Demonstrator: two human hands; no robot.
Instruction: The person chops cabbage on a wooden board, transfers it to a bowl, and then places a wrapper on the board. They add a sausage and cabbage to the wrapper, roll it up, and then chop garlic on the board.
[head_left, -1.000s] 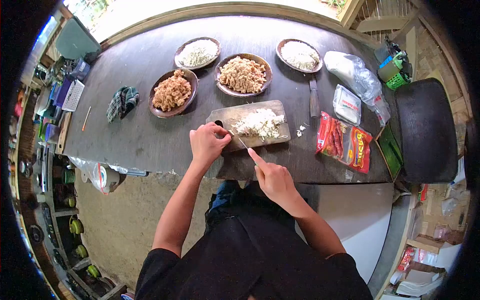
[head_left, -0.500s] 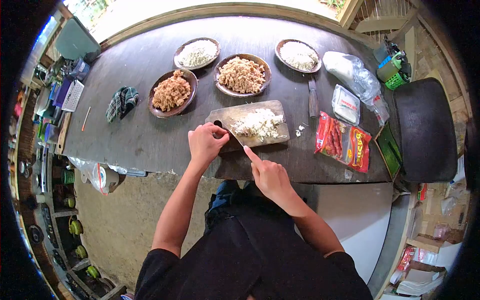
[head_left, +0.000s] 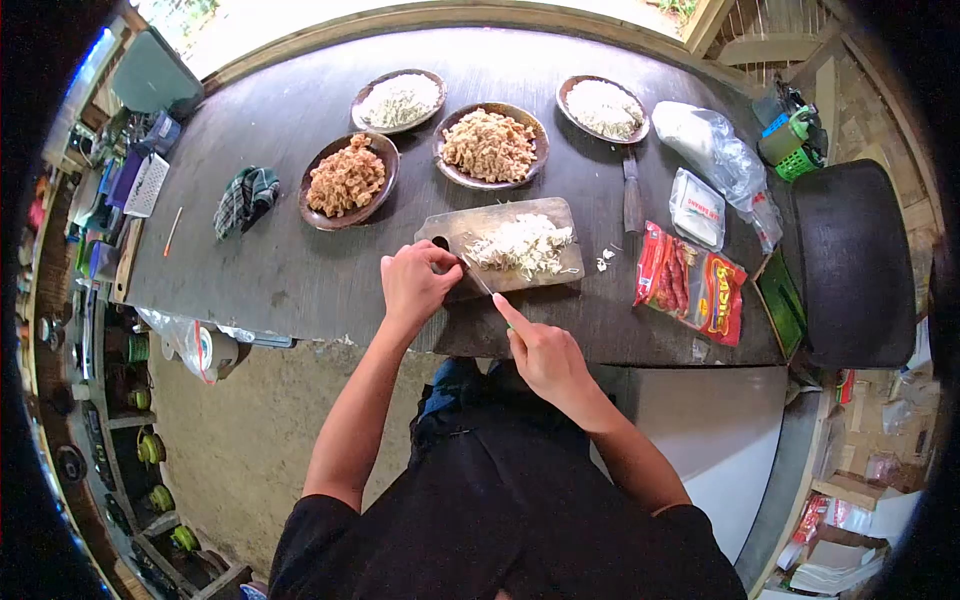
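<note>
- Here's the board (head_left: 490, 215), and on it, right of its middle, lies a loose heap of white shreds (head_left: 525, 243); a few scraps (head_left: 604, 262) sit just off its right side.
- Over at the board's near left corner, the left hand (head_left: 412, 285) has its fingers curled, tips bunched narrow. Are they pinching a piece? Too small and hidden; I cannot tell.
- In from the near side of the board comes the right hand (head_left: 548, 360), fingers wrapped around the knife (head_left: 481, 282), index stretched forward along it, blade angled up towards the left fingertips.
- The shreds look feather-light, soft and limp, likely a touch slippery, easy to scatter or bruise; best gathered from beneath with cupped fingers rather than squeezed.
- The knife looks slim, light and stiff, so the handle is the place to hold it, well clear of that edge.
- And the board looks flat, rigid, fairly light; a firm hold on its bare left end would suit.
</note>
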